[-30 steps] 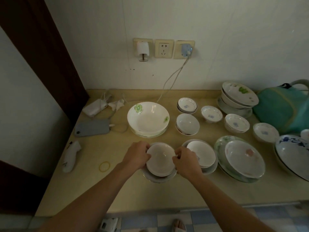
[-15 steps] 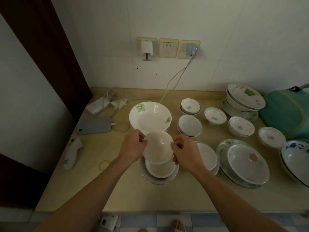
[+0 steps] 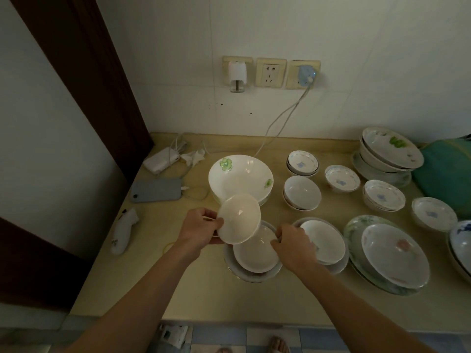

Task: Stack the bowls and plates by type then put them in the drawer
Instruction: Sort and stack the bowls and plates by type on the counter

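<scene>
Beige surface (image 3: 267, 301) against a white wall, dishes spread over its right half. Teal bag (image 3: 448, 174) at far right edge. Stack of wide plates with green print (image 3: 390, 151) at back right, just beside the bag. Large oval plate (image 3: 356, 233) front right, carrying a shallow pink-flower dish (image 3: 395, 256). Big green-flower bowl (image 3: 240, 175) at centre back, on top of another. Blue-patterned bowl (image 3: 461, 240) cut off by right edge. Plain white bowl stack (image 3: 322, 240) right of centre. Small blue-print bowls (image 3: 303, 161) in several little stacks toward the back, one plain white bowl pile (image 3: 302, 192) among them. Front centre stack (image 3: 252, 256): white bowl nested in a grey-rimmed one. Left hand (image 3: 201, 228) grasping a lifted white bowl (image 3: 239, 222) by its left rim, tilted, above and left of the front stack, apart from it. Right hand (image 3: 293, 244) with fingers curled on the right rim of the front stack's top bowl. Grey phone (image 3: 156, 189) at left, cable plugged in. White power brick (image 3: 160, 160) behind it. White handheld gadget (image 3: 123, 229) near left edge. Wall sockets (image 3: 270, 72) above.
</scene>
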Demonstrator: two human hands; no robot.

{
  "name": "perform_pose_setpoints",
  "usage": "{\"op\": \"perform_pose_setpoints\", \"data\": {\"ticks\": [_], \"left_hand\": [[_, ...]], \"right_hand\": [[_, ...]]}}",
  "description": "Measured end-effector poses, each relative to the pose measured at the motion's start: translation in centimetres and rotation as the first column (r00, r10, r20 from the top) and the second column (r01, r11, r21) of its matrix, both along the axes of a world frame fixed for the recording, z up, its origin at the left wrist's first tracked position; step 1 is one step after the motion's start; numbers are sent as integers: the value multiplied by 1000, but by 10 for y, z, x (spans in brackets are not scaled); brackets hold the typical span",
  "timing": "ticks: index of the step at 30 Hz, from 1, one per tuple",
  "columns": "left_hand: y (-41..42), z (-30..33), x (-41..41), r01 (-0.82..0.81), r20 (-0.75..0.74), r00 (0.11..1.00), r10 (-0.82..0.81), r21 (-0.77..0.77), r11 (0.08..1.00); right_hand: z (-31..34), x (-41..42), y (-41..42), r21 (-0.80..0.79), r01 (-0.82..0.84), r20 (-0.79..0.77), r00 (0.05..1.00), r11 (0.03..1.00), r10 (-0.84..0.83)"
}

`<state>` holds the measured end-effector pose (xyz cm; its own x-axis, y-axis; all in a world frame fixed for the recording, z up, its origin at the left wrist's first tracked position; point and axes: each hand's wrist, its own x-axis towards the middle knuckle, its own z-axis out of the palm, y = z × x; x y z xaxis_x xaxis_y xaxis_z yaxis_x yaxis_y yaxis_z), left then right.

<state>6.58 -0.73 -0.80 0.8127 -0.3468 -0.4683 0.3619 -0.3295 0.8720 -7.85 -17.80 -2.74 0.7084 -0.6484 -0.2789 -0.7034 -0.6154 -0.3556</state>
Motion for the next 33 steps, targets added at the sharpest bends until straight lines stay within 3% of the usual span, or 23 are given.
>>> {"op": "perform_pose_setpoints", "data": {"ticks": [8, 13, 26, 28, 31, 33], "left_hand": [[-1, -1, 1, 45, -21, 999, -45, 1, 999], [-3, 2, -1, 93, 16, 995, -94, 21, 995], [-10, 12, -1, 124, 213, 968, -136, 69, 990], [-8, 11, 0, 190, 105, 976, -190, 7, 982], [-1, 8, -3, 209, -237, 933, -269, -252, 945], [2, 3, -6, 155, -299, 915, -269, -355, 922]], "right_hand": [[12, 1, -6, 227, -41, 92, 996, 973, 21], [20, -2, -11, 347, 21, 222, 970, 938, -103], [38, 6, -8, 323, -14, 343, 934, 946, -103], [39, 6, -6, 340, -18, 354, 929, 940, -110], [44, 11, -1, 369, -35, 373, 921, 929, -114], [47, 14, 2, 375, -60, 388, 916, 925, -98]]}}
